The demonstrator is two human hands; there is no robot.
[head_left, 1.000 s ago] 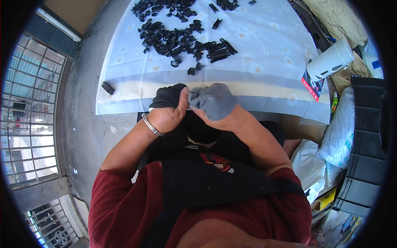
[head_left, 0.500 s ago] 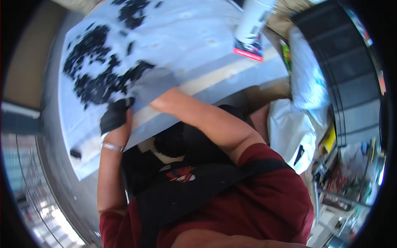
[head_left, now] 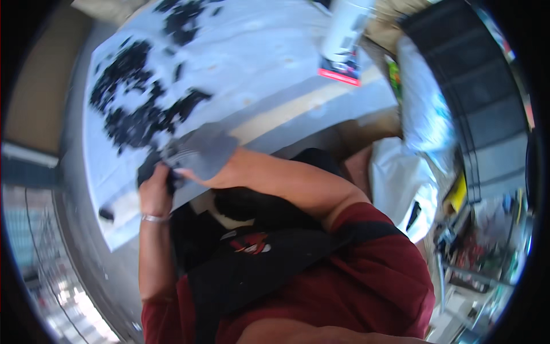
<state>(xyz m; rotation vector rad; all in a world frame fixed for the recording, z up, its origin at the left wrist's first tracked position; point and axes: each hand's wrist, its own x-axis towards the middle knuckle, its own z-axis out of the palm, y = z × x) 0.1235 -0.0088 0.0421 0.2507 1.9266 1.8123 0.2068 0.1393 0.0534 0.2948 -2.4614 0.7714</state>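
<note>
Both my hands meet over the near left part of a white-covered table (head_left: pixel 263 51). My left hand (head_left: pixel 156 186), with a black covering over its fingers and a bracelet at the wrist, is closed. Against its fingertips, the fingers of my right hand (head_left: pixel 207 156) are pressed together; a grey covering wraps that hand. Whatever lies between the fingers is dark, blurred and mostly hidden. Just beyond my hands spreads a loose pile of small black pieces (head_left: pixel 133 123), flat and elongated. More black pieces (head_left: pixel 182 26) are heaped at the far side.
A white cylinder (head_left: pixel 345 34) stands on a dark card with a red edge at the far right of the table. One dark piece (head_left: pixel 106 214) lies alone near the left edge. White plastic bags (head_left: pixel 404 172) and a dark slatted panel (head_left: pixel 470 86) are to the right.
My right hand has drawn back from the pile toward me and come up against my left hand. My left hand has shifted slightly nearer and its fingers have curled in.
</note>
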